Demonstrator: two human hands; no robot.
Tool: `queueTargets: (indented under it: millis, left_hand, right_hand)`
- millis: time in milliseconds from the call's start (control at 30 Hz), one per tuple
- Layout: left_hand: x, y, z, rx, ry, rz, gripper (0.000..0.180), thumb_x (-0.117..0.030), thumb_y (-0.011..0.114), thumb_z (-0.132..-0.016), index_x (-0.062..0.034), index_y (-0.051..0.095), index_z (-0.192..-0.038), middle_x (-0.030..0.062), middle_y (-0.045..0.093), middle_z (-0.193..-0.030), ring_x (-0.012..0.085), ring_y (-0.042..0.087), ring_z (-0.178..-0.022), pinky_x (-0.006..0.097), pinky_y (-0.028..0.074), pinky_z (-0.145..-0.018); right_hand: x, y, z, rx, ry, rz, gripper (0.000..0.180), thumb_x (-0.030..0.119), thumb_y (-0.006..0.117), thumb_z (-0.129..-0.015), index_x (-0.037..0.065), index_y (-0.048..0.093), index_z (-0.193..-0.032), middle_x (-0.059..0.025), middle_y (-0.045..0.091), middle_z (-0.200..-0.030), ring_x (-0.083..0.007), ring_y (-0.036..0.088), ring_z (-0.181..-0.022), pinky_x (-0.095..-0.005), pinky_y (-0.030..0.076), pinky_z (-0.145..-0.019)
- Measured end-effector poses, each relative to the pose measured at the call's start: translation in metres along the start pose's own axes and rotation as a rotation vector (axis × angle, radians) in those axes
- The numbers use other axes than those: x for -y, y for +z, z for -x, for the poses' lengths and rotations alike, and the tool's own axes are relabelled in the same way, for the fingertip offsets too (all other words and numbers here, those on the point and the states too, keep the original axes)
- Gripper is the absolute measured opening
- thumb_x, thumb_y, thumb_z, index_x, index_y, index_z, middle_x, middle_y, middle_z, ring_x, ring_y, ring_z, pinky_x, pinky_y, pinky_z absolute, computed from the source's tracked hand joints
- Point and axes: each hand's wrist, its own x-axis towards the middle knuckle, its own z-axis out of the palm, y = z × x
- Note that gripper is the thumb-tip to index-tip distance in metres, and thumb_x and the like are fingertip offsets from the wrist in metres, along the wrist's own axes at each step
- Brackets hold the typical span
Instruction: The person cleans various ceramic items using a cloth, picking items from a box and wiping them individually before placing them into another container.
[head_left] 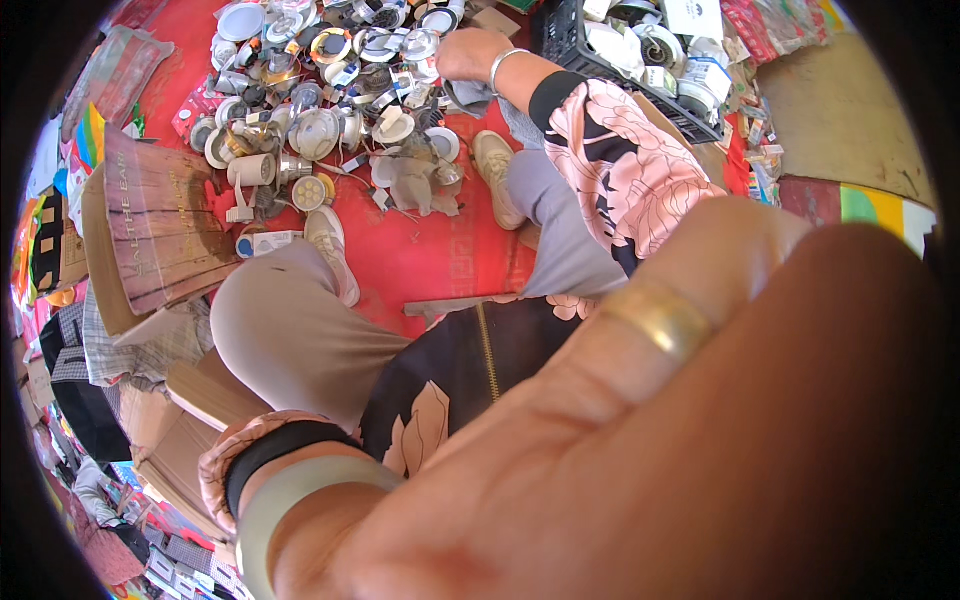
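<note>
Very close to the lens, my left hand point(520, 460) stretches across the lower right with its fingers extended; the fingertips run out of clear sight. It wears a gold ring point(660, 318), and a pale green bangle point(290, 500) circles the wrist. I see nothing held in it. Farther off, my right hand point(472, 55) is closed at the right side of a pile of downlights point(318, 135). A grey, cloth-like thing point(467, 97) shows just below its fingers; what they grip is hidden. A silver bangle point(505, 68) is on that wrist.
Red floor covering point(430, 260) lies under the pile and my shoes. Right of my right hand stands a black crate point(570, 35) filled with lamps and boxes. An opened cardboard box point(165, 220) is at left. More cartons point(180, 450) and bags crowd the lower left.
</note>
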Motion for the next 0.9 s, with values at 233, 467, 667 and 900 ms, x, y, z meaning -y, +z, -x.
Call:
queueTargets:
  millis: [233, 467, 667, 900]
  left_hand:
    - [0.002, -0.089, -0.039, -0.273, 0.011, -0.162, 0.015, 0.001, 0.053, -0.08, 0.0014, 0.052, -0.094, 0.0032, 0.054, -0.087, 0.0082, 0.049, -0.079, 0.023, 0.041, -0.072]
    - [0.033, -0.166, -0.051, -0.469, 0.078, -0.681, 0.007, 0.001, 0.053, -0.079, 0.0021, 0.054, -0.086, 0.0072, 0.055, -0.082, 0.0141, 0.052, -0.076, 0.025, 0.041, -0.071]
    - [0.029, -0.183, -0.05, -0.49, 0.084, -0.786, 0.008, 0.002, 0.052, -0.077, 0.0027, 0.054, -0.085, 0.0127, 0.056, -0.082, 0.0228, 0.054, -0.076, 0.029, 0.043, -0.072]
    - [0.034, -0.182, -0.053, -0.491, 0.067, -0.798, 0.007, 0.0, 0.053, -0.077, 0.002, 0.055, -0.084, 0.0122, 0.056, -0.079, 0.022, 0.055, -0.073, 0.03, 0.044, -0.069]
  right_hand:
    - [-0.023, 0.091, -0.115, 0.111, 0.19, -0.145, 0.033, 0.022, 0.05, -0.077, 0.005, 0.064, -0.103, -0.0152, 0.061, -0.107, -0.0315, 0.06, -0.099, -0.0399, 0.047, -0.082]
    - [0.012, 0.128, -0.164, 0.108, 0.415, -0.414, 0.044, 0.038, 0.054, -0.076, 0.007, 0.062, -0.106, -0.0133, 0.061, -0.108, -0.0288, 0.059, -0.1, -0.0386, 0.046, -0.083]
    - [0.003, 0.151, -0.197, 0.152, 0.417, -0.336, 0.04, 0.031, 0.051, -0.078, 0.006, 0.061, -0.108, -0.0142, 0.06, -0.11, -0.0292, 0.059, -0.101, -0.0409, 0.046, -0.083]
    - [-0.046, 0.208, -0.206, 0.08, 0.257, -0.318, 0.035, 0.023, 0.045, -0.076, 0.004, 0.065, -0.098, -0.0181, 0.062, -0.102, -0.0313, 0.059, -0.095, -0.0383, 0.046, -0.082]
